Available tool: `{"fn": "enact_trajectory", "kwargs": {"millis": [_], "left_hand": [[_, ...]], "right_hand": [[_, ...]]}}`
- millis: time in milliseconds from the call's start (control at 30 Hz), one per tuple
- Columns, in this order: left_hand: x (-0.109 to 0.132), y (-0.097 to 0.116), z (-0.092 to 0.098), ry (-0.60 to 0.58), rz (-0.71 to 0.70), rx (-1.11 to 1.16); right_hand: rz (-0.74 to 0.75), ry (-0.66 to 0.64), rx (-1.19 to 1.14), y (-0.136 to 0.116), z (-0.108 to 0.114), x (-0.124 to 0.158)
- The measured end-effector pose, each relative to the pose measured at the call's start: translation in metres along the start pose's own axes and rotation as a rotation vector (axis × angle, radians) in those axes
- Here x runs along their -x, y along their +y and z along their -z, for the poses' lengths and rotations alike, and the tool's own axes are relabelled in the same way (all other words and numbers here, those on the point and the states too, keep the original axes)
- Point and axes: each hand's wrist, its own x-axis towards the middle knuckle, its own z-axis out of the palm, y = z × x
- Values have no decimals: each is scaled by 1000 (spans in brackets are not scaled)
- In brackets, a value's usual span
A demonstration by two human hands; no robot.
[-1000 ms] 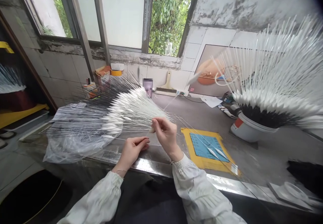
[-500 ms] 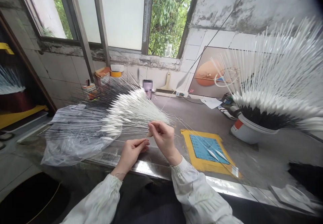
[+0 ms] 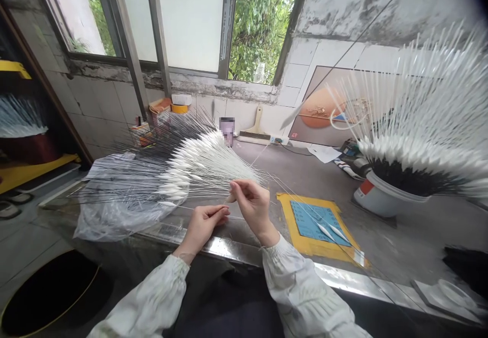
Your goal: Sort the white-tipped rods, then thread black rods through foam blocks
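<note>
Head cam: thin stick [image 3: 185,207], 1 pc., w/ white bulb [image 3: 166,204], over counter [image 3: 293,160] near edge; bulb L of both hands, long axis approx. L–R. L hand [image 3: 202,222] nearer, grip pinching stick. R hand [image 3: 254,206] just beside, grip pinching small pale bit [image 3: 231,198], ID unclear.

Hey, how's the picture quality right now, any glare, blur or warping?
Head view: bright glare on the metal table edge; head view: the pale window pane is washed almost white; head view: wide-angle stretching toward the sides, with a dark top right corner; head view: a small pale piece at the right hand is too soft to identify.
</note>
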Motion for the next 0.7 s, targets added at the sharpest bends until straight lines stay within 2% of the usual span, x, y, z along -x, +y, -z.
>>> {"fn": "enact_trajectory", "kwargs": {"millis": [467, 533, 700], "left_hand": [[0, 0, 0, -19, -15, 16], [0, -1, 1, -27, -20, 13], [1, -1, 3, -56, -39, -5]], "right_hand": [[-50, -51, 13, 0, 2, 0], [-66, -100, 32, 0, 3, -2], [-116, -324, 108, -8, 4, -6]]}}
